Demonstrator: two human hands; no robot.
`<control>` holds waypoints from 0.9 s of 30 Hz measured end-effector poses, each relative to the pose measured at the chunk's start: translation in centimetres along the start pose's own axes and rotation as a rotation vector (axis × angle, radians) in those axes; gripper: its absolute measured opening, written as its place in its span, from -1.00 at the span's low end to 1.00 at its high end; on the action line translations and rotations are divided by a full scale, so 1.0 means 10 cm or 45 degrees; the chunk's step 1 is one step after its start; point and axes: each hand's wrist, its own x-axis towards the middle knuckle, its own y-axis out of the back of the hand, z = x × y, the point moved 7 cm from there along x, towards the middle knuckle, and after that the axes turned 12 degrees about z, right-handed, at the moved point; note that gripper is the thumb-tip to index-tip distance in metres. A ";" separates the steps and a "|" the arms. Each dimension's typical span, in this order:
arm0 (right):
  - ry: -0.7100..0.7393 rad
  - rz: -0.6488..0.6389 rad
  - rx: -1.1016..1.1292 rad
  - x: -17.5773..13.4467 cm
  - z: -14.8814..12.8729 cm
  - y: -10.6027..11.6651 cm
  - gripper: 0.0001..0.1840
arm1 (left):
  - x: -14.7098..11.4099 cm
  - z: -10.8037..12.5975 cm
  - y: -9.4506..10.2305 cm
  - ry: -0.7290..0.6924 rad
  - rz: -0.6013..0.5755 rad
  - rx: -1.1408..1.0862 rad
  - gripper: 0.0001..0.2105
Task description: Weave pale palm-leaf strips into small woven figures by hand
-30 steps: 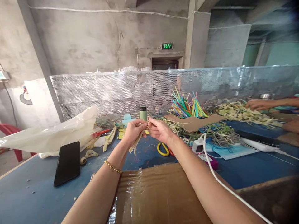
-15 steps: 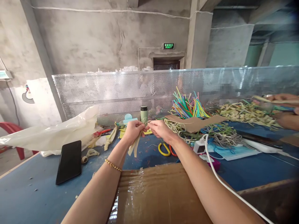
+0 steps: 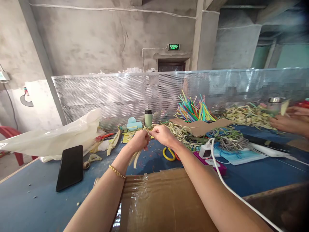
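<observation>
My left hand [image 3: 142, 139] is closed around a bundle of pale cream strips [image 3: 135, 159], whose ends hang below the fist. Close beside it, my right hand [image 3: 162, 133] is pinched at the upper end of the strips; the fingertips almost meet the left hand, and what lies between them is too small to make out. A gold bead bracelet [image 3: 117, 171] is on my left wrist. Behind the hands stands a green bottle with a black lid [image 3: 148, 118]. Yellow-handled scissors [image 3: 169, 154] lie under my right wrist.
A taped cardboard sheet [image 3: 164, 203] lies in front of me. At left are a black phone [image 3: 69, 168] and plastic sheeting [image 3: 55, 135]. Coloured strips [image 3: 196, 109], tangled cords [image 3: 231, 140] and a white cable [image 3: 222, 180] occupy the right, near a co-worker's hands [image 3: 287, 124].
My left hand has turned over into a tighter fist, hiding more of the strips. My right hand stays close to it. The co-worker's hands at far right have shifted.
</observation>
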 end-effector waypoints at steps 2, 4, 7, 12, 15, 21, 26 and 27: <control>-0.007 0.029 -0.069 0.00 0.00 0.01 -0.61 | 0.00 -0.02 -0.02 0.029 -0.052 0.047 -0.75; -0.018 0.043 -0.137 0.01 -0.01 0.03 -0.64 | -0.01 -0.01 -0.02 0.007 -0.070 0.113 -0.76; -0.049 0.054 -0.227 0.01 -0.03 0.06 -0.67 | -0.02 0.02 -0.01 -0.067 -0.107 0.204 -0.78; -0.023 0.002 -0.310 0.00 -0.02 0.00 -0.67 | -0.05 0.00 -0.03 -0.093 -0.193 0.320 -0.78; 0.013 -0.015 -0.363 -0.01 0.01 -0.05 -0.64 | -0.06 -0.01 -0.06 -0.117 -0.246 0.337 -0.76; -0.011 -0.043 -0.475 -0.01 0.09 -0.08 -0.57 | -0.09 0.00 -0.14 -0.139 -0.331 0.273 -0.74; -0.061 -0.051 -0.428 -0.03 0.06 -0.09 -0.57 | -0.12 -0.01 -0.19 -0.099 -0.381 0.224 -0.75; -0.077 -0.054 -0.363 -0.04 0.05 -0.09 -0.56 | -0.12 -0.02 -0.20 -0.083 -0.393 0.201 -0.75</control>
